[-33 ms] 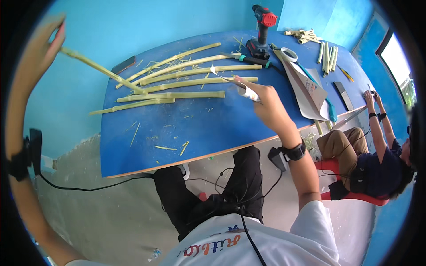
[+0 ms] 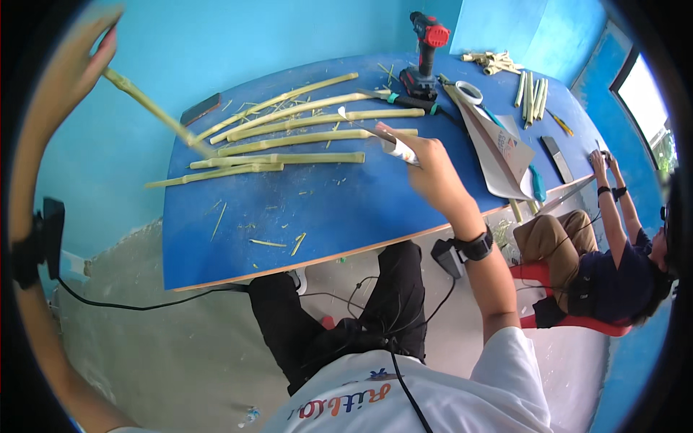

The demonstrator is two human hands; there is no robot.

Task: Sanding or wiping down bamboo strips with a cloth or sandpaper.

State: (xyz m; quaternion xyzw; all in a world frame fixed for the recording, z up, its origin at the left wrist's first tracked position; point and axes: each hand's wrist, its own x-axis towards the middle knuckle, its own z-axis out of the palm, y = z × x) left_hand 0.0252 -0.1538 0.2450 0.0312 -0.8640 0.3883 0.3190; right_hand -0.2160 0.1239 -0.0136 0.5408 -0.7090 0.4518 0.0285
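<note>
My left hand (image 2: 76,72) is raised at the upper left, its fingers closed round the upper end of a bamboo stick (image 2: 148,105). The stick slants down to the right, and its blurred lower end is over the sticks on the table. My right hand (image 2: 439,173), above the middle of the table, grips a thin tool with a white printed wrap (image 2: 399,149). A narrow, blade-like part points left from it, with a pale tip; its exact kind is unclear. Beneath lie several pale green bamboo sticks (image 2: 317,157), roughly side by side, with thin shavings among them.
A red and black cordless drill (image 2: 427,58) stands at the back of the blue table (image 2: 238,249). Nearby are a green-and-black-handled tool (image 2: 411,99), a tape roll (image 2: 469,92), a cardboard sheet (image 2: 498,148) and short bamboo pieces (image 2: 532,97). Another person (image 2: 613,252) sits at the right.
My left hand has shifted slightly right and up. The held stick's lower end has swung left. My right hand has barely moved.
</note>
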